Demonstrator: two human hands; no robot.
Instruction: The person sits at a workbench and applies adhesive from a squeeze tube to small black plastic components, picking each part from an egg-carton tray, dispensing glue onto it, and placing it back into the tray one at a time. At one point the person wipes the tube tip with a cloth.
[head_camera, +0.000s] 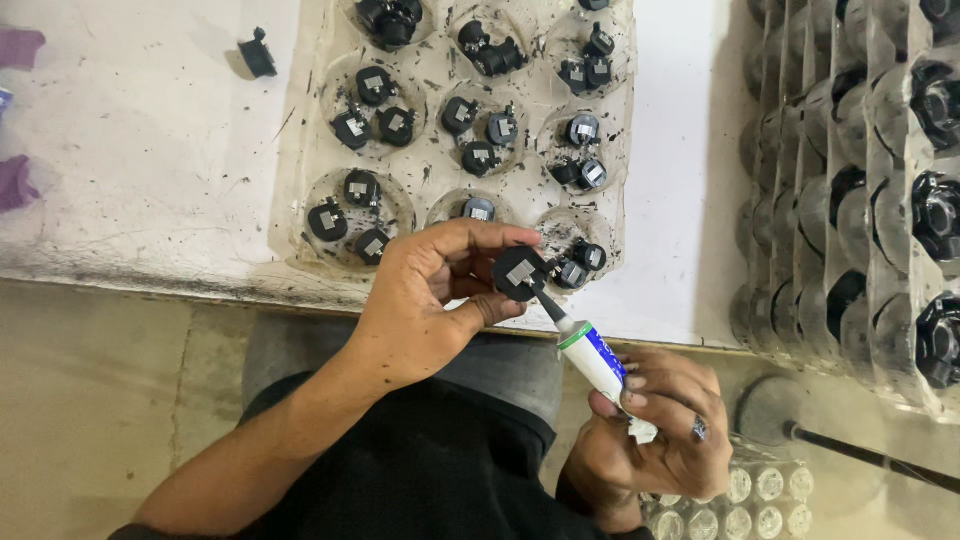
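- The left hand (430, 310) reaches in from the lower left, forearm angled up toward the table's near edge, wrist bent, fingers curled.
- Its thumb and fingertips pinch a small round black cap (519, 273) with a grey square patch on its face, held just over the near edge of the white table (150, 150).
- The right hand (665, 430) sits lower, off the table's near edge, closed around a small white glue tube (595, 358) with a green collar and blue label.
- The tube's dark nozzle slants up and left, its tip touching the cap's lower rim.
- A clear plastic tray (300, 180) with round wells lies on the table behind the hands; most wells hold two or three matching black caps, many showing grey patches.
- One loose black cap (257, 54) lies alone near the table's far edge, left of the tray.
- A stack of clear trays (830, 200) at the right edge holds larger black parts in its wells.
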